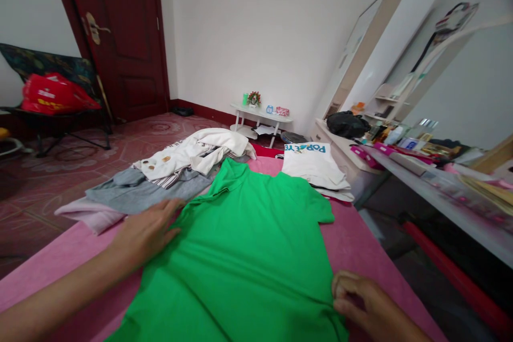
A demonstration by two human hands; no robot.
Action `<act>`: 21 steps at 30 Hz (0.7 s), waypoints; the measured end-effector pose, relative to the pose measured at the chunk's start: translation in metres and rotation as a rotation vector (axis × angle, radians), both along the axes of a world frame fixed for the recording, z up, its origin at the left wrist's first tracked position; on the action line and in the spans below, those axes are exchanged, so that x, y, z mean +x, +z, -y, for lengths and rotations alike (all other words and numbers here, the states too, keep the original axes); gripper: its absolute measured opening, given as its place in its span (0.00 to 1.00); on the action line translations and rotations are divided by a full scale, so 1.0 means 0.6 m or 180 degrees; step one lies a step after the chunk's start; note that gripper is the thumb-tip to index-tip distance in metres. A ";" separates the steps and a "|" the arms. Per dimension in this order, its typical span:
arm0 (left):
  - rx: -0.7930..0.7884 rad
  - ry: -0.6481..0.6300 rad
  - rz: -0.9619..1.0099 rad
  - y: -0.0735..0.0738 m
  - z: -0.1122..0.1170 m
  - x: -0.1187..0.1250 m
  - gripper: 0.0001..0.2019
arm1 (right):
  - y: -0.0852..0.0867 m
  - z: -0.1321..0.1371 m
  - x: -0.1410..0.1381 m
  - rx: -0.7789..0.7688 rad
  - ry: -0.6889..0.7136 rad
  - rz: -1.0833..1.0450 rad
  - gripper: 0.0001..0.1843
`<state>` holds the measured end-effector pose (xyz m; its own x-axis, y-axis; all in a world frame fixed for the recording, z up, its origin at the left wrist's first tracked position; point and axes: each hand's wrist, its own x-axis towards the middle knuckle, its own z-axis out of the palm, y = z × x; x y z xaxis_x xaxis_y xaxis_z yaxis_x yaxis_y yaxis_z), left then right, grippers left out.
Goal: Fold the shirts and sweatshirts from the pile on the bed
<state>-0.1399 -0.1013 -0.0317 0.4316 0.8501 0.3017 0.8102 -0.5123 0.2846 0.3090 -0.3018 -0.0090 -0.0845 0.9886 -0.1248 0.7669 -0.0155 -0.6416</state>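
Green shirt lies under flat left hand, right hand pinching its edge.

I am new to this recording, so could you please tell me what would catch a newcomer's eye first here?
The bright green shirt, spread flat on the pink bed cover, fills the middle of the view. The left hand lies open on its left sleeve, while the right hand pinches its right edge. Beyond it, a heap of pale clothes lies to the left and a folded white shirt to the right.
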 end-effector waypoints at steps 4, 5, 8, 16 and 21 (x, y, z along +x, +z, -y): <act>0.0246 -0.0352 -0.0406 0.036 -0.003 0.071 0.23 | 0.022 -0.076 -0.031 0.0156 -0.0145 -0.0122 0.10; 0.0294 -0.0377 -0.0474 0.039 -0.009 0.089 0.24 | 0.021 -0.096 -0.040 0.0208 -0.0134 -0.0203 0.11; 0.0423 -0.0347 -0.0631 0.035 -0.043 0.127 0.25 | 0.000 -0.150 -0.066 0.0213 -0.0030 -0.0541 0.14; -0.0601 -0.0025 0.1188 0.051 -0.124 0.168 0.15 | -0.012 -0.233 -0.167 -0.0609 -0.0242 -0.2141 0.31; -0.1026 -0.1042 0.1339 0.060 -0.062 0.179 0.16 | -0.004 -0.286 -0.242 -0.0885 -0.0622 -0.3503 0.28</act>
